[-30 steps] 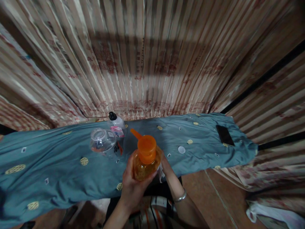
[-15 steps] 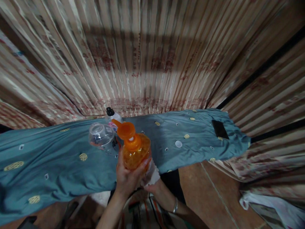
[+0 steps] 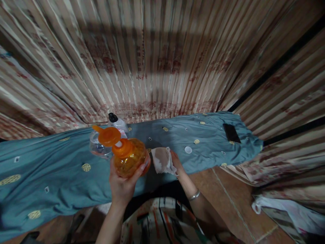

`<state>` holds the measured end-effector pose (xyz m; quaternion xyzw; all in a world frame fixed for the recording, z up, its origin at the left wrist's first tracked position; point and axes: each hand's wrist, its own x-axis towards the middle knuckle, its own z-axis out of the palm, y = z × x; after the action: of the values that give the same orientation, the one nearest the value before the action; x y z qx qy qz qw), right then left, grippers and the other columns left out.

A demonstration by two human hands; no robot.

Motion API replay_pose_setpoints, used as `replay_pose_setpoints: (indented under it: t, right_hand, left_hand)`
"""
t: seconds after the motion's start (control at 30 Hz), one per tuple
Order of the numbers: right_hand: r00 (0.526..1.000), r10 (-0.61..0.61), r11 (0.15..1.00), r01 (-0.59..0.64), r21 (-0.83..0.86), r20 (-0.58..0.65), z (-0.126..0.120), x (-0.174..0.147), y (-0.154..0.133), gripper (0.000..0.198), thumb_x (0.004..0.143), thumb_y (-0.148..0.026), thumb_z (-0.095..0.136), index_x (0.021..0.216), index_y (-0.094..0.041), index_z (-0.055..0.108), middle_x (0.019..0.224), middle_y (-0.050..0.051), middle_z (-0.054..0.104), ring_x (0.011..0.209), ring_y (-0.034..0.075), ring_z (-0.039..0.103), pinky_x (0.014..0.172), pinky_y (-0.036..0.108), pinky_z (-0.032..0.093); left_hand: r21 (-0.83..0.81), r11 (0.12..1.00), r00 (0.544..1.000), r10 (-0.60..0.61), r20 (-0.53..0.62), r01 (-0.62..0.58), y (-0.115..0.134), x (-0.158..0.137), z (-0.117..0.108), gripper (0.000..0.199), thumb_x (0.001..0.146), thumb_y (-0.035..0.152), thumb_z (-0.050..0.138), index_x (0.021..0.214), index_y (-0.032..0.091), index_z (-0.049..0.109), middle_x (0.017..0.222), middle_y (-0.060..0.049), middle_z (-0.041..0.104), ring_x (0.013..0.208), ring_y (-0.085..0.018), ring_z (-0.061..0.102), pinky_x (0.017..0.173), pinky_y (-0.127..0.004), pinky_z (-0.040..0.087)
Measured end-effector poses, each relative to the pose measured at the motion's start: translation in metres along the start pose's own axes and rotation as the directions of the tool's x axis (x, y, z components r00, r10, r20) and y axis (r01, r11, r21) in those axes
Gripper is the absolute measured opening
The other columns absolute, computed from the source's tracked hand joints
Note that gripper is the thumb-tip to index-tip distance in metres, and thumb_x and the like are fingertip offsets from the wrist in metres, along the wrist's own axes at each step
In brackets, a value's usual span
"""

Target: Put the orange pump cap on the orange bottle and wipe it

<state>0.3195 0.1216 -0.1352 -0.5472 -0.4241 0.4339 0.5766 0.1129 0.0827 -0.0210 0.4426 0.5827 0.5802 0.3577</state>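
I have the left hand point(image 3: 123, 184) clamped round the body of the orange pump bottle point(image 3: 130, 157), seen over the near side of the desk point(image 3: 63, 173). Bottle is tilted, pump head point(image 3: 109, 136) leaning to 10 o'clock, nozzle the same way. Can't tell whether its base clears the cloth.

Right hand point(image 3: 178, 164) is at the bottle's 3 o'clock, fingers closed on the right edge of a crumpled white tissue point(image 3: 162, 160) — darker patch in its middle. Tissue and bottle are just beside each other, apart on my view. Silver bracelet point(image 3: 194, 195) on the right wrist.

Round the pair: clear plastic container point(image 3: 98, 146) at the bottle's 9 to 10 o'clock, partly hidden by the pump; clear bottle with a black cap point(image 3: 113, 117) at its 11. Small white disc point(image 3: 188, 149) lies at the tissue's 2 o'clock, near the right hand; black phone point(image 3: 231, 133) well beyond, toward the desk's 3 o'clock end.

Desk is draped in teal cloth point(image 3: 208, 149) with yellow oval prints. Striped curtain point(image 3: 162, 51) at 12 — white bag point(image 3: 286, 206) low at 4.
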Motion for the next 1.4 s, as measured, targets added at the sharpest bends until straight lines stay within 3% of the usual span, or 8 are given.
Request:
replay_pose_setpoints:
  t: [0.13, 0.3, 0.53, 0.73, 0.83, 1.0, 1.2, 1.4]
  right_hand:
    - [0.994, -0.096, 0.969, 0.083, -0.234, -0.047, 0.003, 0.021, 0.001, 0.065, 0.083, -0.054, 0.072, 0.134, -0.013, 0.066, 0.151, 0.023, 0.061, 0.152, 0.038, 0.045, 0.129, 0.063, 0.029]
    - [0.964, -0.262, 0.838, 0.253, -0.483, 0.050, 0.011, -0.010, -0.007, 0.061, 0.095, -0.043, 0.060, 0.147, -0.012, 0.056, 0.160, 0.024, 0.052, 0.155, 0.038, 0.041, 0.128, 0.066, 0.029]
    - [0.882, -0.086, 0.993, 0.116, -0.035, 0.463, 0.013, -0.023, -0.057, 0.086, 0.083, -0.039, 0.083, 0.159, -0.028, 0.044, 0.162, 0.012, 0.053, 0.151, 0.030, 0.050, 0.126, 0.053, 0.039]
    - [0.738, 0.102, 0.987, -0.161, 0.027, 0.667, 0.021, -0.004, -0.066, 0.055, 0.060, -0.038, 0.098, 0.109, -0.023, 0.077, 0.102, 0.004, 0.083, 0.097, 0.027, 0.079, 0.096, 0.045, 0.063]
    - [0.768, 0.132, 0.980, -0.197, 0.035, 0.627, 0.027, -0.004, -0.065, 0.050, 0.052, -0.037, 0.101, 0.094, -0.022, 0.077, 0.088, 0.002, 0.083, 0.085, 0.026, 0.080, 0.090, 0.044, 0.065]
    - [0.854, 0.158, 0.959, -0.252, 0.129, 0.496, 0.036, -0.013, -0.064, 0.066, 0.043, -0.037, 0.105, 0.102, -0.024, 0.079, 0.098, 0.007, 0.086, 0.092, 0.032, 0.083, 0.090, 0.048, 0.067]
    - [0.895, 0.203, 0.951, -0.277, 0.137, 0.397, 0.045, -0.015, -0.061, 0.058, 0.047, -0.036, 0.104, 0.099, -0.021, 0.081, 0.103, 0.011, 0.086, 0.098, 0.036, 0.082, 0.096, 0.055, 0.065]
    - [0.943, 0.124, 0.980, -0.165, 0.111, 0.308, 0.062, 0.005, -0.047, 0.061, 0.056, -0.042, 0.100, 0.107, -0.018, 0.076, 0.109, 0.011, 0.084, 0.105, 0.035, 0.080, 0.101, 0.057, 0.062]
  left_hand:
    - [-0.023, 0.999, 0.999, -0.033, -0.015, 0.032, -0.002, 0.001, 0.003, 0.071, 0.051, 0.063, 0.094, 0.103, 0.026, 0.061, 0.119, -0.014, 0.070, 0.114, -0.038, 0.069, 0.107, -0.061, 0.056]
    - [-0.106, 0.990, 0.996, -0.090, 0.019, 0.091, -0.011, 0.000, 0.014, 0.085, 0.052, 0.055, 0.096, 0.123, 0.027, 0.058, 0.126, -0.012, 0.070, 0.116, -0.037, 0.069, 0.109, -0.061, 0.055]
    - [-0.228, 0.966, 0.953, -0.053, 0.299, 0.126, -0.011, 0.011, 0.026, 0.076, 0.059, 0.038, 0.094, 0.126, 0.023, 0.062, 0.127, -0.009, 0.072, 0.117, -0.029, 0.071, 0.105, -0.044, 0.058]
    - [-0.241, 0.959, 0.885, -0.022, 0.465, 0.151, -0.019, 0.013, 0.026, 0.071, 0.062, 0.035, 0.092, 0.126, 0.022, 0.063, 0.123, -0.009, 0.075, 0.115, -0.029, 0.073, 0.103, -0.044, 0.059]
    - [-0.205, 0.971, 0.871, -0.010, 0.491, 0.127, -0.023, 0.015, 0.025, 0.074, 0.065, 0.042, 0.090, 0.130, 0.022, 0.062, 0.126, -0.011, 0.074, 0.117, -0.030, 0.072, 0.105, -0.047, 0.059]
    - [-0.052, 0.999, 0.924, 0.031, 0.380, -0.012, -0.019, 0.013, 0.006, 0.095, 0.057, 0.044, 0.097, 0.142, 0.022, 0.059, 0.154, -0.014, 0.056, 0.147, -0.034, 0.049, 0.128, -0.052, 0.036]
    - [0.092, 0.995, 0.998, 0.030, 0.064, -0.036, -0.047, -0.003, -0.056, 0.036, 0.080, 0.054, 0.081, 0.099, 0.024, 0.072, 0.110, -0.010, 0.072, 0.108, -0.026, 0.069, 0.105, -0.043, 0.055]
    - [0.161, 0.986, 0.986, 0.072, -0.153, -0.047, -0.099, 0.041, -0.061, 0.106, 0.071, 0.055, 0.091, 0.155, 0.022, 0.035, 0.163, -0.019, 0.037, 0.151, -0.041, 0.038, 0.125, -0.066, 0.034]
